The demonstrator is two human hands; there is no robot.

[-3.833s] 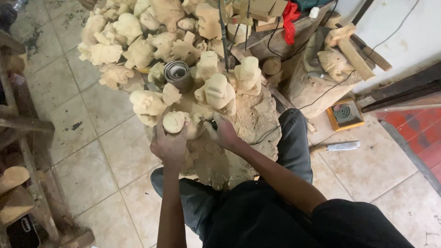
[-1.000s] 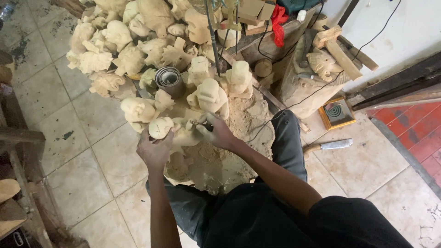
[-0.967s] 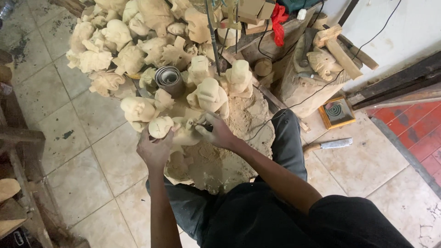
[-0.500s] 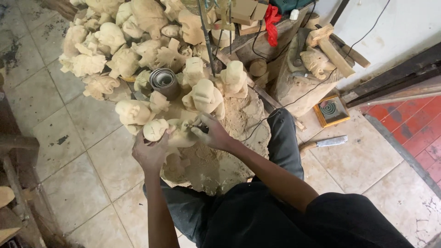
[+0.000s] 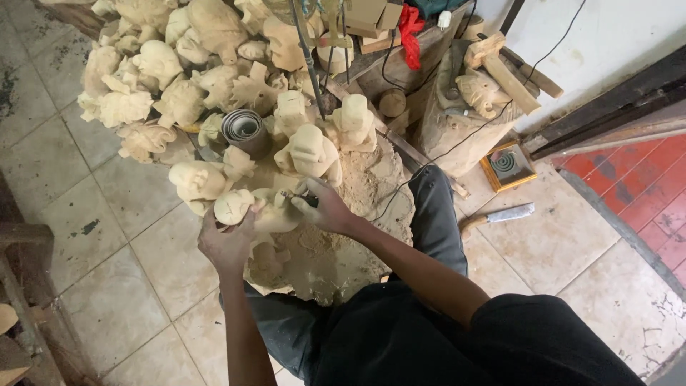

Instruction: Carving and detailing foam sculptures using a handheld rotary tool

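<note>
My left hand [image 5: 227, 241] grips a pale wooden figurine [image 5: 246, 207] by its rounded head end, over my lap. My right hand [image 5: 325, 207] is closed on a small dark carving tool [image 5: 294, 197] whose tip rests against the figurine's body. Below both hands lies a heap of sawdust and shavings [image 5: 321, 254] on my lap, over my dark trousers. The tool's working end is mostly hidden by my fingers.
Many unfinished pale carvings [image 5: 179, 78] are piled ahead, with a roll of sandpaper [image 5: 244, 130] among them. A chopping knife [image 5: 500, 214] lies on the tiled floor at right, near a small framed square object [image 5: 507, 164]. A wooden mallet [image 5: 504, 64] rests on a stump. Dark wooden pieces stand at left.
The view has shifted slightly, so the pile sits lower in frame. Both hands stay on the figurine; the right hand has crept a little along its body.
</note>
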